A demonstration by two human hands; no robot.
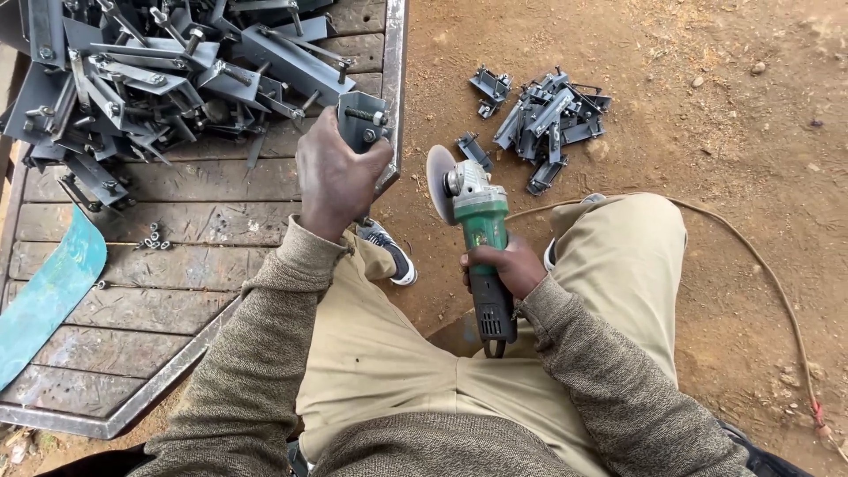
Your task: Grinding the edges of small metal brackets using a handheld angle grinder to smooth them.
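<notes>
Nearest: person is sitting, tan trousers and grey-brown sleeves filling the bottom of the view. Right hand (pixel 503 265) is wrapping around the body of a green angle grinder (pixel 481 234), fingers closed on it, disc (pixel 439 181) pointing up and away, not touching metal. Can't tell if it's spinning. One grinder, one cable (pixel 777 291) trailing over the dirt ground (pixel 707 132) to the right.

Left hand (pixel 334 181) is clamping one dark steel bracket (pixel 364 124) with a bolt through it, holding it against the right edge of the table (pixel 177 309), close beside the disc but apart from it.

Further in, a green curved sheet (pixel 44 291) is lying at the table's left edge, and a few loose nuts (pixel 155 237) are sitting mid-table, roughly six, too small to count surely.

Far left corner of the table is carrying the big bracket pile (pixel 150 71), too tangled to count, easily two dozen or more. On the ground past the grinder, the smaller bracket pile (pixel 543 119) is holding maybe ten, plus two strays beside it.

My read: small pile is looking like finished pieces, so most of the work is remaining.
</notes>
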